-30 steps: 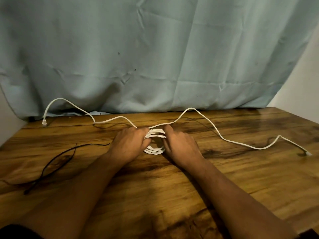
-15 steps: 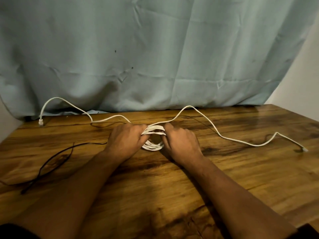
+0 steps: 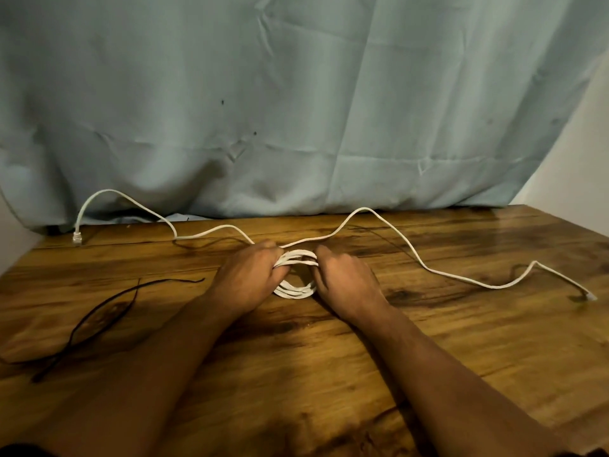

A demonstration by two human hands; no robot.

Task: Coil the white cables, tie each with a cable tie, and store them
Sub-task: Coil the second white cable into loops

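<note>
A white cable is partly wound into a small coil (image 3: 295, 291) in the middle of the wooden table (image 3: 461, 341). My left hand (image 3: 247, 278) grips the coil's left side and my right hand (image 3: 346, 282) grips its right side, fingers curled around the strands. One loose tail (image 3: 211, 230) runs left to a plug (image 3: 77, 239) at the back left. The other tail (image 3: 425, 265) snakes right to a plug (image 3: 590, 296) near the right edge.
Thin black cable ties (image 3: 99, 321) lie on the table at the left. A pale blue cloth (image 3: 296, 110) hangs behind the table's back edge. A white wall (image 3: 580, 159) shows at the right.
The hands and coil stay in place, with only small shifts of the fingers on the strands. The right tail has been drawn slightly toward the coil.
</note>
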